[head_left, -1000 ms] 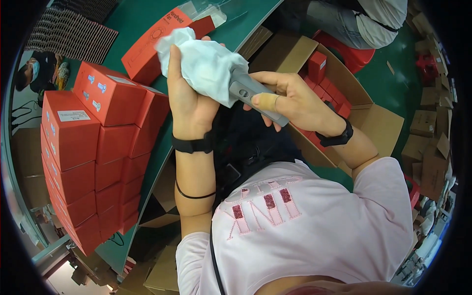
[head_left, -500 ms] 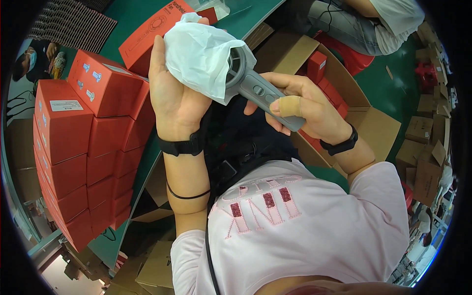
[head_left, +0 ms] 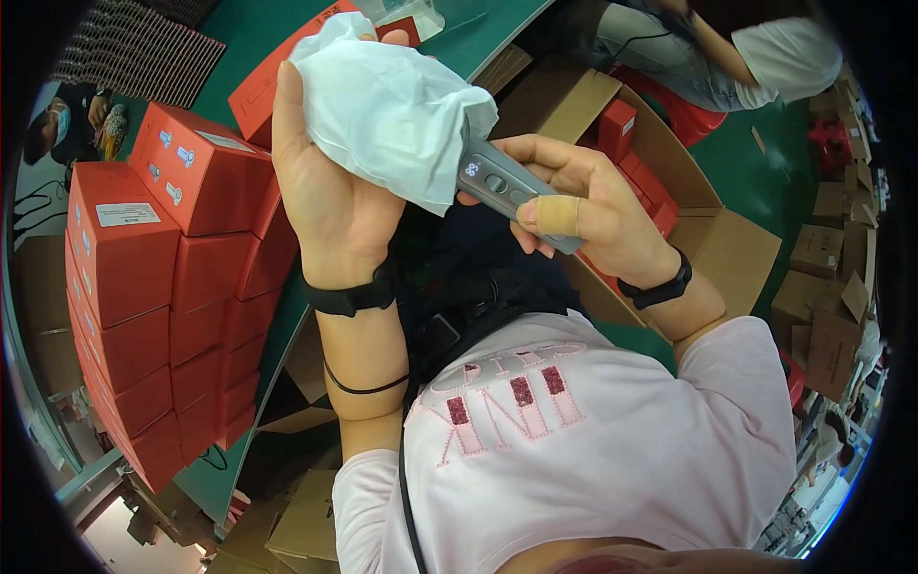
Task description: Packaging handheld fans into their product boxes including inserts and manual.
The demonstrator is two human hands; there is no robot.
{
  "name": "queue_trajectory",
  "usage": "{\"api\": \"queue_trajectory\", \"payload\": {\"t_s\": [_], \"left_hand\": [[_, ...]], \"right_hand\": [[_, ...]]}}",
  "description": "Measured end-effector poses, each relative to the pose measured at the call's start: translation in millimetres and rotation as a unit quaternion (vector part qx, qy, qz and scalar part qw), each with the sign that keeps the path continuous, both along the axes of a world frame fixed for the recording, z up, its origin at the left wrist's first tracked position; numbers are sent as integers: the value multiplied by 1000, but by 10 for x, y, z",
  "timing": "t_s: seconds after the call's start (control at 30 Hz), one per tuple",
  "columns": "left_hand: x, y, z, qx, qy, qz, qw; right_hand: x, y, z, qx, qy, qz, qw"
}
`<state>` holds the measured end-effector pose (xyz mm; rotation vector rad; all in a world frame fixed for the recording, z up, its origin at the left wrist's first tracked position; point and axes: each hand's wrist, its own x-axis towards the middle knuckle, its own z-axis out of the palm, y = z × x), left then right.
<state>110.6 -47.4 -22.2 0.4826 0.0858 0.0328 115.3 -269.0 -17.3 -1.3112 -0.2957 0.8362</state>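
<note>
A grey handheld fan [head_left: 509, 187] slants across the middle; its round head is hidden inside a thin white bag [head_left: 382, 110]. My right hand [head_left: 604, 206] is closed around the lower handle, with a tan bandage on its thumb, which lies on the handle's front. A small lit display glows near the handle's top, above the buttons. My left hand [head_left: 335, 206] lies palm up under the bag and cradles it, thumb along its left side. The bag hides most of the left fingers; a few fingertips show beyond its far edge.
Red boxes [head_left: 124, 249] are stacked on the green table [head_left: 229, 53] at my left, with another red box [head_left: 263, 91] behind. An opened carton [head_left: 732, 249] holding red boxes stands at my right. A person [head_left: 688, 53] sits beyond it; another is at far left.
The bag has slid down over the fan's head, whose grille showed before. A display on the handle now shows lit. Both hands moved slightly left, and the seated person's arm shifted.
</note>
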Motion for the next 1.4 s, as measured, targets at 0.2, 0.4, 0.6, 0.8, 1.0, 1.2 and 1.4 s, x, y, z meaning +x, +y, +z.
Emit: {"api": "queue_trajectory", "payload": {"t_s": [0.2,0.4,0.6,0.8,1.0,1.2,1.4], "left_hand": [[-64,-403,-120,332,-31,234,913],[-217,-1011,-300,346,-22,145,927],[-101,-778,-248,115,-11,52,992],[-76,-958,-341,46,51,-33,997],[-79,-825,-120,-4,81,-76,994],[-4,-739,-214,-78,79,-18,994],[38,-640,-279,10,83,66,994]], "right_hand": [[-9,137,-195,-2,-265,-131,955],[106,162,-489,-108,-500,-315,800],[211,52,-513,-86,-581,-334,737],[98,39,-436,-136,-497,-220,828],[97,-19,-242,-119,-610,-234,748],[16,-212,-236,-4,-602,-327,729],[71,-368,67,-139,-749,-165,627]]}}
